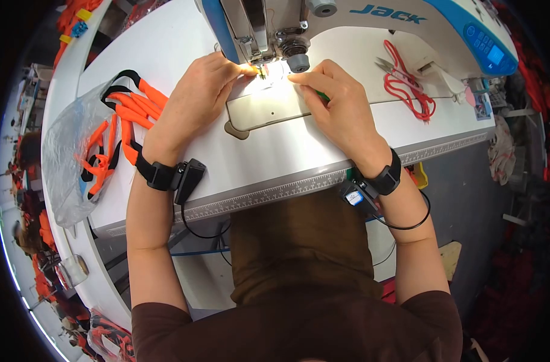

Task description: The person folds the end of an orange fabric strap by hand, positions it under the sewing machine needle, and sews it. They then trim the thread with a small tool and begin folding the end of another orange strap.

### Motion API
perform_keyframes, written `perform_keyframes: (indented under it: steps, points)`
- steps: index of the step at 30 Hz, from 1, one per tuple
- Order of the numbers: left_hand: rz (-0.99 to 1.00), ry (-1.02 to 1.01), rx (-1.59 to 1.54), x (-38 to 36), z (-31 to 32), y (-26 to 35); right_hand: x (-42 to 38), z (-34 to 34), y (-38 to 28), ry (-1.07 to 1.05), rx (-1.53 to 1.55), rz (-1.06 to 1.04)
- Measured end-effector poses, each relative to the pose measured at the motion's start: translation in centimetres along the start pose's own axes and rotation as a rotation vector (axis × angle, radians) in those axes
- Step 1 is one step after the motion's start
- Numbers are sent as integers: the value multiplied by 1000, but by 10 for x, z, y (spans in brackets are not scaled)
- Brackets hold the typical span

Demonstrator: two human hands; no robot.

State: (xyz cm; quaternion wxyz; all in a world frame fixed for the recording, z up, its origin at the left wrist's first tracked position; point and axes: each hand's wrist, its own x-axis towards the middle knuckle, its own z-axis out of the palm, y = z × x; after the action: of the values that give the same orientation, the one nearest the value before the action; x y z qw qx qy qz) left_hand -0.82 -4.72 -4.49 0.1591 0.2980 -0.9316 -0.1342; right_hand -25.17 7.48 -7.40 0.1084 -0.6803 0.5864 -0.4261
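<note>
Under the lit head of a white and blue sewing machine (383,13), both my hands meet near the needle area. My left hand (204,90) is closed, its thumb and forefinger pinched just left of the needle; glare hides what lies between them. On the right, my right hand (338,99) is curled shut with its fingertips just right of the presser area. A small green object (324,96), mostly covered by the fingers, shows inside that hand. Its kind is not visible. The metal needle plate (269,114) lies below both hands.
Orange and black straps (130,114) lie left of my left forearm, partly on a clear plastic bag (70,157). Red cord (402,84) and metal scissor blades (383,64) rest to the right. A measuring tape (269,194) runs along the table's front edge.
</note>
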Motion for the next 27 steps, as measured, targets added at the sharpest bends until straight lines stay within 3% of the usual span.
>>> perform_keyframes:
  steps: [5,12,14,16,22,27]
  points:
    - [134,84,132,-2,-2,3,0,-1,3,34,6,10]
    - [147,0,168,-10,-7,35,4,-6,5,123,-180,30]
    - [64,31,127,-12,-3,38,9,-12,10,145,-225,24]
    - [68,51,148,-11,-2,34,16,-22,16,155,-461,-23]
    - [108,145,149,-10,5,28,29,-32,45,77,-647,-62]
    - [49,123,134,-10,7,28,34,-31,27,170,-575,-319]
